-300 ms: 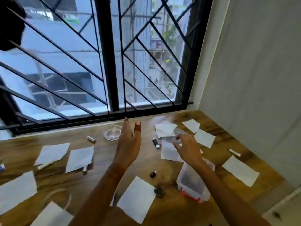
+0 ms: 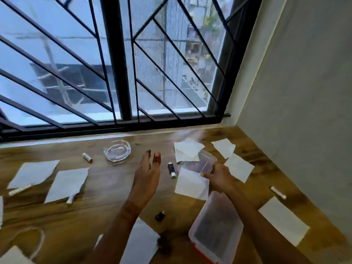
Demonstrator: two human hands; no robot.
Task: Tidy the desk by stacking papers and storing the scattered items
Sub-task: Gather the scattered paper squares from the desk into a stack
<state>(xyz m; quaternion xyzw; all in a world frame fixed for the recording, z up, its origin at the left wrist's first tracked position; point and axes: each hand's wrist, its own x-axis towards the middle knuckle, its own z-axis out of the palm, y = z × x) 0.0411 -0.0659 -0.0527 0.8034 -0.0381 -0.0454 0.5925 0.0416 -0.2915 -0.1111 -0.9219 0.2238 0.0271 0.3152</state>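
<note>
My right hand [image 2: 219,175] grips the near edge of a clear plastic lid [image 2: 202,162], which lies over white paper sheets [image 2: 187,151] at the back of the wooden desk [image 2: 106,189]. Under my right forearm stands an open clear box [image 2: 215,233] with a red clasp. My left hand [image 2: 147,176] hovers flat and open above the desk, holding nothing. More white sheets [image 2: 191,184] lie scattered, along with a black-and-white lighter [image 2: 172,170], a small black cap [image 2: 160,216] and small white tubes [image 2: 87,157].
A glass ashtray [image 2: 117,150] sits near the window's black grille. More paper [image 2: 283,221] lies at the right by the grey wall, with a white tube [image 2: 278,192] nearby. Sheets [image 2: 66,184] and a white cord [image 2: 38,242] cover the left side. A dark clip [image 2: 163,242] lies near the box.
My right hand has closed on the lid's edge. My left hand stays open over the desk, barely moved. The view has shifted a little.
</note>
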